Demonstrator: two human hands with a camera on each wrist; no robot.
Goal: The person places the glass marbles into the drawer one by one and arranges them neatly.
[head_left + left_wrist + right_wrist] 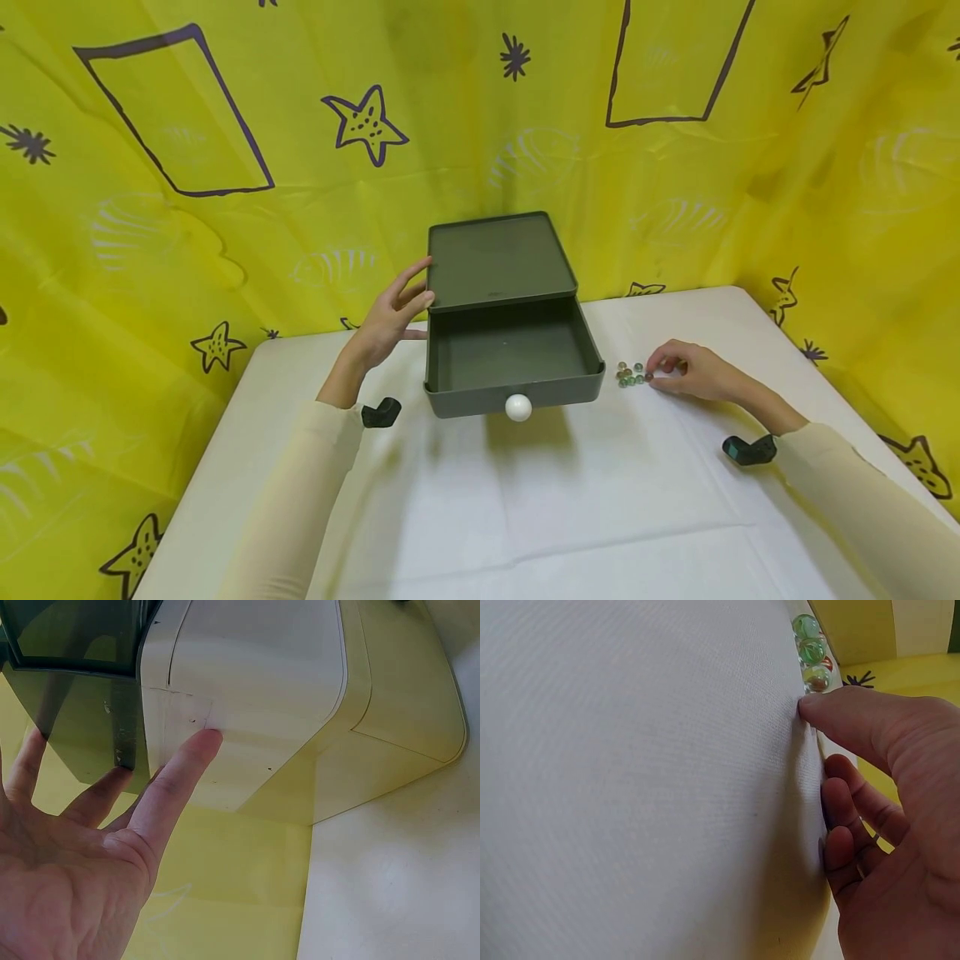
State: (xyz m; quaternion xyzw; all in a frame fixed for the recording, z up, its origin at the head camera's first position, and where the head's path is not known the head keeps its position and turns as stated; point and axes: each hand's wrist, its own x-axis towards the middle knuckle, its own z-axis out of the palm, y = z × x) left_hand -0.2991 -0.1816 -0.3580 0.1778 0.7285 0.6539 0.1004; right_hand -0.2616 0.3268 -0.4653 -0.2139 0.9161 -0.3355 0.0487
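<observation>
A dark green drawer box [495, 258] stands mid-table, its drawer [517, 350] pulled out and bare inside, with a round white knob [518, 407] in front. My left hand [386, 321] rests its spread fingers against the box's left side. The left wrist view shows a fingertip touching a white section [255, 682] next to the green part. To the right, several glass marbles [626, 377], green and brownish, lie in a cluster. My right hand [693, 372] is at their right edge, thumb tip beside a brown marble [649, 377], other fingers bent. No marble appears gripped.
A white cloth [600, 517] covers the table. Yellow curtains [450, 83] with sea drawings hang behind and at both sides. Dark wrist cameras [750, 450] sit below both hands. The pulled-out drawer overhangs the table, casting a shadow.
</observation>
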